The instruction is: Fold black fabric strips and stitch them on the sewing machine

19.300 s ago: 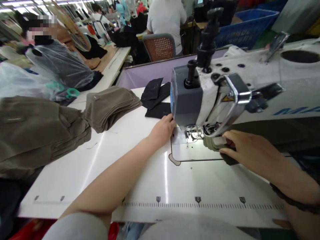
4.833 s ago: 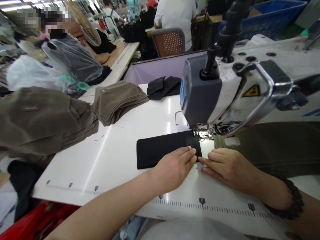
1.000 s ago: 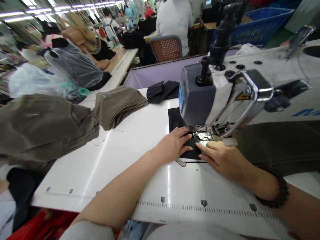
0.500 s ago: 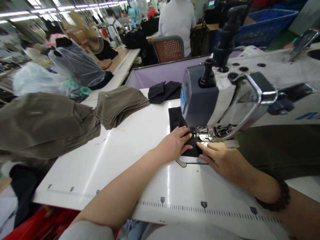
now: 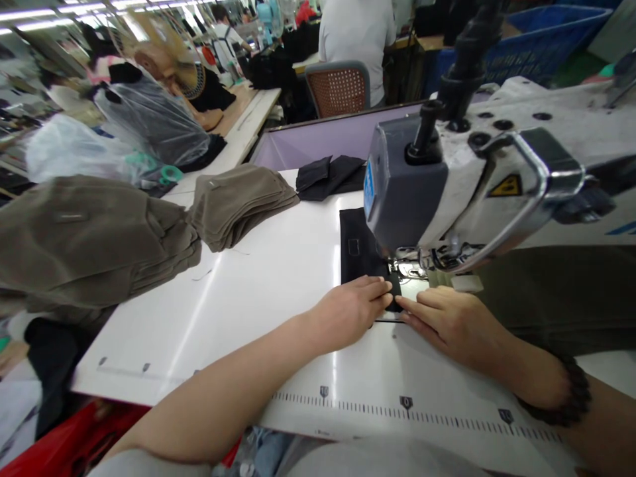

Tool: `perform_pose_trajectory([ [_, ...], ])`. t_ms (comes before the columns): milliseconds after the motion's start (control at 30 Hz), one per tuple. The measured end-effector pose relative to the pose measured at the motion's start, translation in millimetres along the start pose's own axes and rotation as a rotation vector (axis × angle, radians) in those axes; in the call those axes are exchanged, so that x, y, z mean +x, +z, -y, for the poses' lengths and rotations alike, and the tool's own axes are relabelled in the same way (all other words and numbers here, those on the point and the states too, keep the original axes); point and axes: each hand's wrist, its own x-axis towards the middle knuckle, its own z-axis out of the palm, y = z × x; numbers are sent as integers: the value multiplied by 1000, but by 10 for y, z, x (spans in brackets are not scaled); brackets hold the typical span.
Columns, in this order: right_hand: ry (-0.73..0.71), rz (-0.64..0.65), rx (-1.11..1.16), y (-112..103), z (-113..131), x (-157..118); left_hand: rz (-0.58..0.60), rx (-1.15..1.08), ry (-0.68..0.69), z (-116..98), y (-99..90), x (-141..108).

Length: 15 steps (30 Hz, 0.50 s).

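Observation:
A black fabric piece (image 5: 354,255) with a small stitched rectangle on it lies flat, its right edge by the presser foot (image 5: 393,266) of the sewing machine (image 5: 410,179). My left hand (image 5: 348,313) is closed on the near end of this piece, fingers pressed together and thumb tucked in. From the other side, my right hand (image 5: 454,324) holds the near right corner between its forefinger and thumb, the other fingers curled. The fingertips of both hands nearly meet just in front of the foot. Fabric under my left fingers is hidden.
Stacked olive-brown fabric pieces (image 5: 243,202) and a larger pile (image 5: 84,238) lie on the left. Folded black fabric (image 5: 330,177) rests at the table's back edge. Dark olive fabric (image 5: 551,298) lies right of the machine. Beyond stand a chair (image 5: 338,89) and a seated person (image 5: 355,40).
My left hand has slid back toward me along the black fabric, uncovering the stitched rectangle. My right hand stays beside the fabric's near edge. The view has shifted slightly.

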Motion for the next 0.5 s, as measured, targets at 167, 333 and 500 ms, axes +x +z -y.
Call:
perform_pose_trajectory([
  [167, 62, 26, -12, 14, -5, 34, 14, -64, -61, 51, -21, 50],
  [333, 168, 33, -3, 38, -13, 73, 46, -127, -121, 145, -44, 134],
  [500, 190, 62, -6, 53, -28, 76, 40, -141, -179, 251, -29, 220],
])
